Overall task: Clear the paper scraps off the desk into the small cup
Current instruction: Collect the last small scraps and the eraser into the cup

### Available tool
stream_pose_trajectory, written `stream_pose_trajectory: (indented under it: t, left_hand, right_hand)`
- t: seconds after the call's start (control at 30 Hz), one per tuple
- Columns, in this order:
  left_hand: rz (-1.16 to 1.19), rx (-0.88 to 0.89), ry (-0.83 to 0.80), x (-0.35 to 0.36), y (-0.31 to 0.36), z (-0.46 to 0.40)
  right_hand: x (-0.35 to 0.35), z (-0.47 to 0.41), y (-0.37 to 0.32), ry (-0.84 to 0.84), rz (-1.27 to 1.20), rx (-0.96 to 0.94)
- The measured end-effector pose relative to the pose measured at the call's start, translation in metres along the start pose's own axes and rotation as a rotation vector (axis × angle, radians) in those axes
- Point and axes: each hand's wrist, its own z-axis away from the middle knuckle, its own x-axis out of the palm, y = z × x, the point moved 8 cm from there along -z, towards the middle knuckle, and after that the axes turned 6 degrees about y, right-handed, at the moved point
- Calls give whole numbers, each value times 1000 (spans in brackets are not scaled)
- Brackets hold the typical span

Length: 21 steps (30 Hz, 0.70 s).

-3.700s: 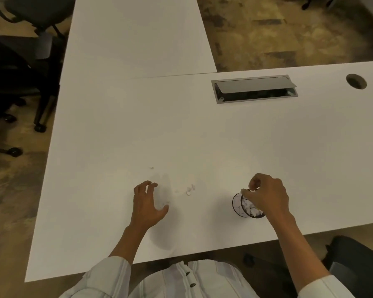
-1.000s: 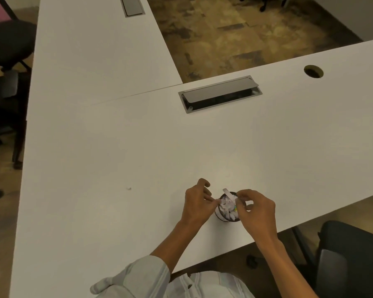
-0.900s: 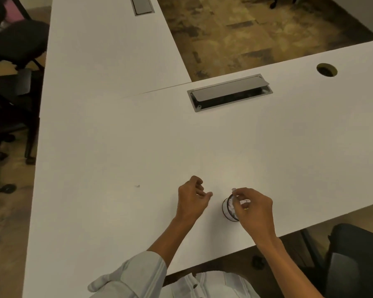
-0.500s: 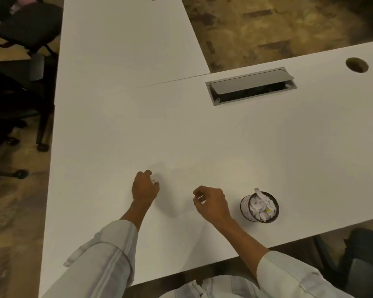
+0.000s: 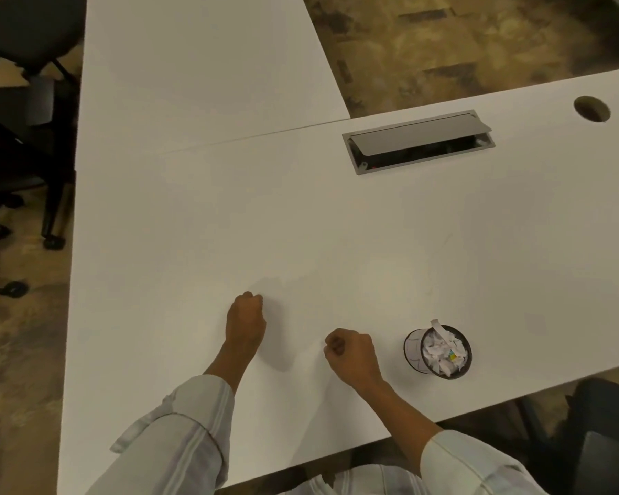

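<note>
**Both hands curled on the counter, cup full at the right**

Since half a second ago the hands have barely shifted, both staying low on the white counter [image 5: 336, 223]. Left hand [image 5: 246, 325] has its fingers [image 5: 251, 298] clenched, tips pressed to the smooth surface; whether they pinch a scrap cannot be told. Right hand [image 5: 352, 353] is also curled shut, apparently empty. Just right of it stands the small cup [image 5: 413, 351], round and dark-rimmed, heaped with crumpled paper scraps [image 5: 440, 351]. No writing is legible. Farther back sits a grey metal cable hatch [image 5: 419, 135].
</note>
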Motion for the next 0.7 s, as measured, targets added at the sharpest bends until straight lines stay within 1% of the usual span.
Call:
stream_pose_trajectory:
  t: [0.1,0.23,0.33,0.43,0.5,0.57,0.63,0.7]
  left_hand:
    - [153,-75,31,-1,13,9]
    - [446,-6,40,-12,80,41]
    - [639,46,-30,-21,145,68]
    - [770,107,-99,-21,204,88]
    - [787,145,-136,-15,234,98]
    - [756,181,-165,-5,258,105]
    - [699,214,-176,6,277,111]
    - [594,256,-177,16,290,112]
  right_hand:
    - [-15,5,-4,48,-119,-5]
    - [-56,22,-15,137,-273,-4]
    - [-102,38,-14,223,-297,-24]
    - [-156,54,-1,375,-237,-50]
    - [-188,62,14,456,-188,-37]
    - [-210,65,34,497,-159,14]
    - [-221,65,53,510,-114,57]
    - [-225,63,66,498,-68,81]
